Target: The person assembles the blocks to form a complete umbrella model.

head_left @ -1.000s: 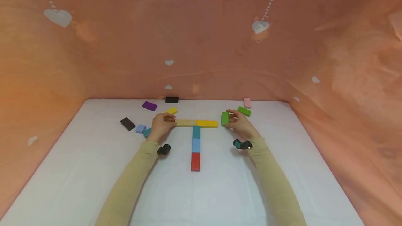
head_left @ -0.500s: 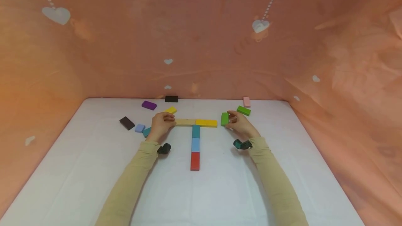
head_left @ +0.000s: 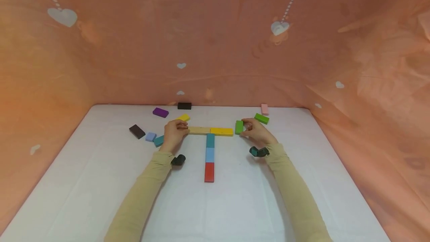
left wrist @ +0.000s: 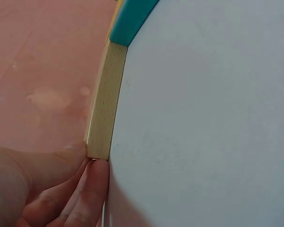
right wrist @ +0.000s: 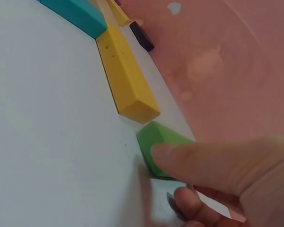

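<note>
My left hand [head_left: 174, 133] holds the left end of a natural wood block [head_left: 199, 130] with thumb and fingertips, seen close in the left wrist view. A yellow block [head_left: 221, 132] continues that row to the right. Below the row's middle runs a column of a teal block [head_left: 210, 140], a light blue block [head_left: 209, 155] and a red block [head_left: 209, 172]. My right hand [head_left: 258, 131] pinches a green block [right wrist: 154, 146] between thumb and fingers, just right of the yellow block's end. A small gap separates the two; the green block stands crosswise to the row.
Behind the right hand lie another green block [head_left: 261, 118] and a pink block [head_left: 264, 109]. Around the left hand are a yellow block [head_left: 183, 117], black block [head_left: 184, 106], purple block [head_left: 160, 112], dark brown block [head_left: 137, 131], lilac-blue block [head_left: 150, 136] and teal block [head_left: 159, 141].
My right hand has brought the green block slightly left, closer to the yellow block's end. The left hand stays at the natural wood block's end, and the row and column look unchanged.
</note>
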Demonstrator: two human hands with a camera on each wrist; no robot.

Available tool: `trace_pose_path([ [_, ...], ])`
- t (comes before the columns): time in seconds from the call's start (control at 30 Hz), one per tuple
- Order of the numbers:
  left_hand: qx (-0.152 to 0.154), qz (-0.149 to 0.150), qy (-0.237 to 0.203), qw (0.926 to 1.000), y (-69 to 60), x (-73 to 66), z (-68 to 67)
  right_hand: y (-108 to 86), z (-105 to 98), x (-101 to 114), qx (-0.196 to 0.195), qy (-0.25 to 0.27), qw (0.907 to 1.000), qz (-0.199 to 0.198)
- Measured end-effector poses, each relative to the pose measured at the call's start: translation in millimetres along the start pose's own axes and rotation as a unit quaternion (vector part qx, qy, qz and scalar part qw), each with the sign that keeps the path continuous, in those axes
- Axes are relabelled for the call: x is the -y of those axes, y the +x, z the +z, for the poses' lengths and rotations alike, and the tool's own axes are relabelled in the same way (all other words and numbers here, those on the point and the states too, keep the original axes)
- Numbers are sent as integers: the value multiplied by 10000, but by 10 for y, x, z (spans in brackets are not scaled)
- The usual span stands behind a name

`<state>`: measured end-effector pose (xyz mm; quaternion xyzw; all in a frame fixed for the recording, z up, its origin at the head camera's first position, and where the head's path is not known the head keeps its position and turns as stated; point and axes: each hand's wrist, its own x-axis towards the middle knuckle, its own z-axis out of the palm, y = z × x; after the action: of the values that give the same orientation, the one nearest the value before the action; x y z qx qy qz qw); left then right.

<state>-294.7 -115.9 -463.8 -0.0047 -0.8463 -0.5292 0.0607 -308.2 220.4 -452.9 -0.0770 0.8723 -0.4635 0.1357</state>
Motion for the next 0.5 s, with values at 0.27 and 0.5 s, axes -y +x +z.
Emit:
trace_pose_path([
  [0.27, -150, -123, -15, 9998, 6, -14, 27, 9, -6, 16, 200, 134, 9997, -70],
  [0.5, -94, -239, -33, 9997, -23, -25, 27, 24, 1, 33, 242, -4, 9996, -122],
])
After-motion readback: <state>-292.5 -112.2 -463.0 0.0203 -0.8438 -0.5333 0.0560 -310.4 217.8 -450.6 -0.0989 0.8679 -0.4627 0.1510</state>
